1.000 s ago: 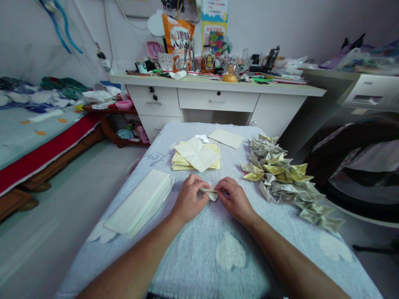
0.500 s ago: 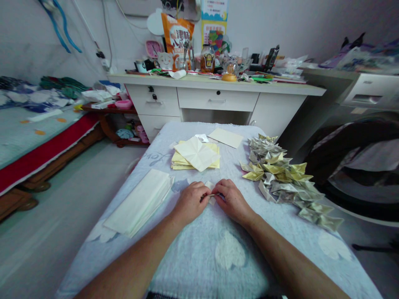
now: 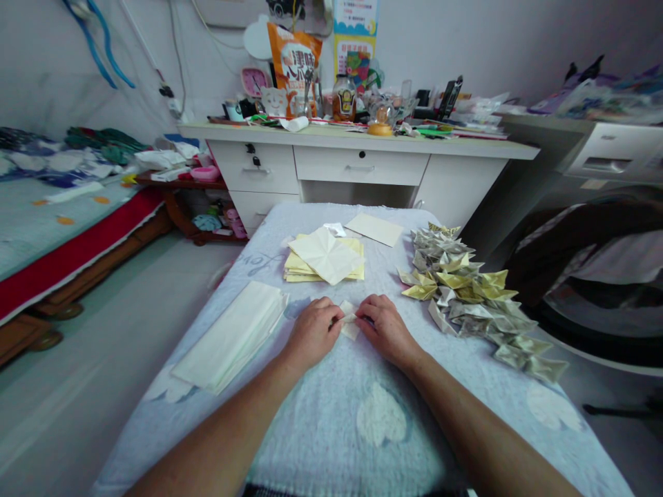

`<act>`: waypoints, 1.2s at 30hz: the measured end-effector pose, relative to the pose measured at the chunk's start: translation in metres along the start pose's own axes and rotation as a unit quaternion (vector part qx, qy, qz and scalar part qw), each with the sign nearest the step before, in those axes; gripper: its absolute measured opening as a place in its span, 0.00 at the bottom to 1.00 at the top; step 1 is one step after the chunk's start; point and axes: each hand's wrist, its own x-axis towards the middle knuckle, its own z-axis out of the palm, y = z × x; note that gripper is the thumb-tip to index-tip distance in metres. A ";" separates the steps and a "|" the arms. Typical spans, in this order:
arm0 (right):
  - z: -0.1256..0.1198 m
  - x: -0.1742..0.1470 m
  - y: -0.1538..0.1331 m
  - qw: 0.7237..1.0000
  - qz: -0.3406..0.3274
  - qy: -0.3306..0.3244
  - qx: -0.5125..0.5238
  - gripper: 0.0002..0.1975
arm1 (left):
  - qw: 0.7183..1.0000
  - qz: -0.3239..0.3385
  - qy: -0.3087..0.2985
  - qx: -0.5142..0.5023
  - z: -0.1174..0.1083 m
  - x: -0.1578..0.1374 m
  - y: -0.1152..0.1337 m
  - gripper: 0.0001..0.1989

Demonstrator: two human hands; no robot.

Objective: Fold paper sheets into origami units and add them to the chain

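A small folded piece of cream paper [image 3: 349, 320] lies between my hands on the cloth-covered table [image 3: 311, 428]. My left hand [image 3: 317, 330] pinches its left side, and my right hand [image 3: 384, 327] grips the right side with bent fingers. Both sets of fingertips are partly hidden. Just beyond them is a stack of yellow paper [image 3: 300, 272], topped by a creased, unfolded cream sheet [image 3: 328, 254]. To the left of my left hand rests a pile of long white paper [image 3: 233, 338]. Folded paper pieces [image 3: 471, 297] in grey and yellow stand in rows on the right.
A flat cream card [image 3: 373, 228] lies at the table's far end. Behind it stands a white desk [image 3: 362, 166] crowded with jars, a snack bag [image 3: 295, 69] and papers. A washing machine [image 3: 595, 207] is at the right, a bed [image 3: 67, 221] at the left.
My fingers have drawn slightly apart, so more of the small folded paper shows between them, lying flatter. Everything else stays in place.
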 end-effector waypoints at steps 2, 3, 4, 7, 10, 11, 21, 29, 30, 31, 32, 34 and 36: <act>0.000 0.000 0.000 1.000 0.007 0.001 0.002 0.03 | 1.000 -0.008 0.003 -0.009 0.000 0.001 -0.001 0.03; 0.000 0.000 0.000 1.000 0.010 0.000 0.004 0.02 | 1.000 -0.011 0.005 -0.014 0.000 0.001 -0.001 0.02; 0.000 0.001 0.000 1.000 0.013 0.000 0.006 0.02 | 1.000 -0.013 0.006 -0.018 -0.001 0.001 -0.002 0.02; -0.001 0.001 0.000 1.000 0.018 0.003 0.010 0.03 | 0.999 -0.015 0.007 -0.028 -0.001 0.002 -0.002 0.03; -0.001 0.001 -0.001 1.000 0.018 0.004 0.015 0.03 | 0.999 -0.015 0.002 -0.031 -0.002 0.002 -0.002 0.03; -0.001 0.001 -0.001 1.000 0.018 0.004 0.016 0.04 | 0.999 -0.014 0.001 -0.031 -0.002 0.002 -0.002 0.03; -0.001 -0.001 0.000 1.000 0.013 -0.005 0.009 0.03 | 0.999 -0.013 0.001 -0.030 -0.002 0.002 -0.003 0.03; -0.001 0.000 0.000 1.000 0.014 -0.008 0.011 0.03 | 0.999 -0.015 0.000 -0.033 -0.002 0.002 -0.003 0.03; -0.001 0.000 0.001 1.000 0.015 -0.007 0.011 0.03 | 0.999 -0.016 0.001 -0.033 -0.002 0.002 -0.003 0.03; -0.001 0.000 0.001 1.000 0.015 -0.006 0.011 0.03 | 0.999 -0.017 0.001 -0.033 -0.002 0.002 -0.003 0.03; -0.001 0.000 0.001 1.000 0.015 -0.005 0.012 0.03 | 0.999 -0.017 0.001 -0.033 -0.002 0.002 -0.003 0.03; -0.001 0.000 0.002 1.000 0.012 0.000 0.013 0.03 | 0.999 -0.017 0.003 -0.033 -0.003 0.001 -0.002 0.03; -0.001 0.000 0.002 1.000 0.010 0.004 0.013 0.03 | 0.999 -0.017 0.005 -0.034 -0.003 0.001 -0.002 0.03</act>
